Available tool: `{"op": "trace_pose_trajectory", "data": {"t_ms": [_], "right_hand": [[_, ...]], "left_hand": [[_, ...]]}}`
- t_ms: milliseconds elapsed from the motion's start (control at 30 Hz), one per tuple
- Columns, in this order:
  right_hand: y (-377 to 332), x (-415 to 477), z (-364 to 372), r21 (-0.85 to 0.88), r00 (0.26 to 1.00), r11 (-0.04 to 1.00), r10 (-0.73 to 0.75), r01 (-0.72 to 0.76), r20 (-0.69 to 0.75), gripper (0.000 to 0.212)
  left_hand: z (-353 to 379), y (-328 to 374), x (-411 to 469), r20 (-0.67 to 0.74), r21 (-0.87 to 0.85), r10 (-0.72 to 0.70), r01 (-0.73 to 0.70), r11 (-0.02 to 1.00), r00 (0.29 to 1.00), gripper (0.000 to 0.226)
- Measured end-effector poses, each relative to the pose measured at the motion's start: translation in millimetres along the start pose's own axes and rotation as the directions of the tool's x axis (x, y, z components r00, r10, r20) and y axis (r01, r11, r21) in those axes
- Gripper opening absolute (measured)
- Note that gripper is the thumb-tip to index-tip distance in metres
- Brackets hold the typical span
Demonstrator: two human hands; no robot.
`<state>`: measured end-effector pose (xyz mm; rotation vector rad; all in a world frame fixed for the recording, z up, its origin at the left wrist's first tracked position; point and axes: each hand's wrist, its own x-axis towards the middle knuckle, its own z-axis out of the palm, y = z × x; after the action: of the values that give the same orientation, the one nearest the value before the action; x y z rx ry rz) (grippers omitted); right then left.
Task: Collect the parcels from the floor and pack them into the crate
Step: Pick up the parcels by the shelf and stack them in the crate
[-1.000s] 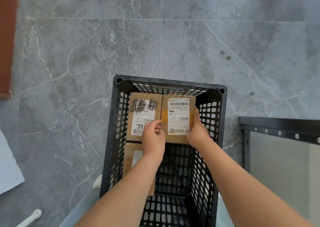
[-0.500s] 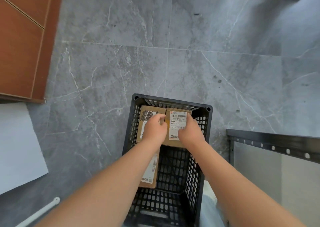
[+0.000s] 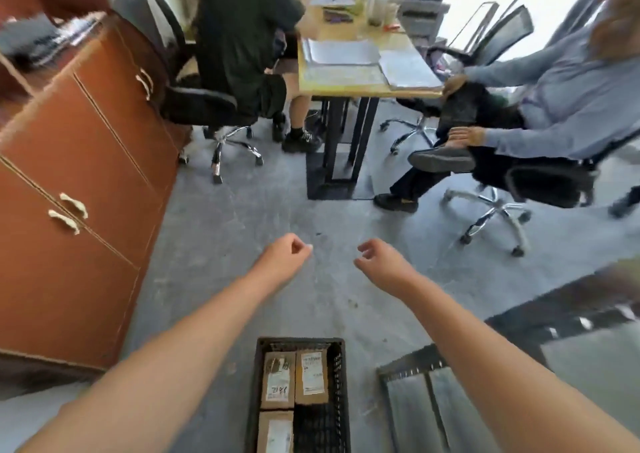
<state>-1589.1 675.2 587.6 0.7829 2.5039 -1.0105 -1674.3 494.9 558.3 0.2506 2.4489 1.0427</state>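
Three brown cardboard parcels with white labels lie in one black plastic lattice crate (image 3: 338, 383) at the bottom centre of the frame. Two of them sit side by side along the crate's far end: the left parcel (image 3: 278, 380), with scribbled black marks on its label, and the right parcel (image 3: 311, 376), the two touching. The third parcel (image 3: 275, 433) lies below the left one, cut off by the frame's lower edge. The crate's lower right quarter shows bare lattice.

Two bare arms reach up the frame over the grey floor (image 3: 225, 245). The left hand (image 3: 284, 255) and the right hand (image 3: 382, 260) hang in mid-frame, well above the crate, near each other but apart. Each has its fingers loosely curled inward and holds nothing and touches nothing.

A brown wooden cabinet (image 3: 86, 175) with pale handles fills the left side. Two seated people flank a light wooden table (image 3: 346, 85) carrying papers at the top; the blur makes the chairs hard to count, perhaps three.
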Motion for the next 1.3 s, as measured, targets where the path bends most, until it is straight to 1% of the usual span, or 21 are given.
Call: {"op": "trace_pose_trajectory", "data": {"t_ms": [100, 200, 267, 367, 433, 500, 567, 667, 800, 900, 967, 1033, 1100, 1133, 1200, 1233, 1300], "right_hand": [[-17, -69, -38, 0.028, 0.992, 1.000, 0.005, -0.001, -0.129, 0.053], [-19, -133, -49, 0.114, 0.952, 0.993, 0.062, -0.028, -0.299, 0.060], [-17, -174, -48, 0.110, 0.929, 0.991, 0.113, -0.079, -0.353, 0.065], [-10, -235, -44, 0.090, 0.892, 0.985, 0.171, -0.147, -0.419, 0.076], [-3, -276, -42, 0.102, 0.861, 0.977, 0.215, -0.189, -0.460, 0.081], [7, -323, -39, 0.133, 0.820, 0.963, 0.270, -0.235, -0.504, 0.080], [19, -374, -33, 0.192, 0.770, 0.942, 0.335, -0.274, -0.543, 0.076], [47, -453, -14, 0.299, 0.696, 0.890, 0.456, -0.345, -0.555, 0.074], [91, -566, 30, 0.477, 0.562, 0.778, 0.626, -0.409, -0.540, 0.073], [122, -661, 85, 0.630, 0.450, 0.664, 0.743, -0.404, -0.495, 0.071], [139, -730, 133, 0.696, 0.357, 0.577, 0.815, -0.427, -0.457, 0.071], [155, -799, 188, 0.733, 0.250, 0.475, 0.880, -0.487, -0.404, 0.068], [168, -858, 237, 0.745, 0.164, 0.387, 0.919, -0.543, -0.357, 0.065], [173, -890, 264, 0.768, 0.111, 0.334, 0.938, -0.547, -0.329, 0.064], [177, -950, 320, 0.815, 0.016, 0.231, 0.965, -0.531, -0.263, 0.063], [176, -978, 347, 0.839, -0.029, 0.172, 0.975, -0.516, -0.218, 0.062], [168, -1026, 398, 0.890, -0.095, 0.072, 0.987, -0.449, -0.128, 0.063]], "left_hand": [[-35, 54, -38, 0.030, 0.086, 0.167, -0.169, 0.982, 0.986, 0.017], [-43, 94, -76, 0.142, 0.198, 0.341, -0.364, 0.910, 0.929, 0.030], [-36, 112, -105, 0.254, 0.246, 0.441, -0.499, 0.831, 0.860, 0.041], [-22, 137, -154, 0.403, 0.259, 0.553, -0.671, 0.695, 0.729, 0.057], [-14, 152, -189, 0.467, 0.240, 0.609, -0.755, 0.611, 0.641, 0.060], [-7, 163, -225, 0.534, 0.204, 0.635, -0.814, 0.544, 0.558, 0.060], [0, 168, -264, 0.606, 0.161, 0.636, -0.857, 0.489, 0.477, 0.057], [21, 166, -324, 0.679, 0.101, 0.627, -0.894, 0.436, 0.382, 0.055], [65, 153, -419, 0.754, -0.005, 0.619, -0.940, 0.341, 0.221, 0.055], [104, 136, -513, 0.813, -0.094, 0.579, -0.966, 0.242, 0.066, 0.056], [132, 119, -582, 0.848, -0.135, 0.530, -0.973, 0.187, -0.016, 0.059], [155, 95, -654, 0.870, -0.181, 0.482, -0.977, 0.112, -0.106, 0.062], [171, 73, -718, 0.884, -0.239, 0.423, -0.970, 0.044, -0.199, 0.063], [180, 58, -754, 0.887, -0.281, 0.385, -0.960, 0.015, -0.254, 0.063], [196, 24, -820, 0.893, -0.354, 0.290, -0.935, -0.017, -0.343, 0.064], [203, 6, -852, 0.895, -0.386, 0.234, -0.923, -0.017, -0.379, 0.067], [220, -32, -903, 0.899, -0.424, 0.117, -0.906, -0.007, -0.422, 0.083]]}}
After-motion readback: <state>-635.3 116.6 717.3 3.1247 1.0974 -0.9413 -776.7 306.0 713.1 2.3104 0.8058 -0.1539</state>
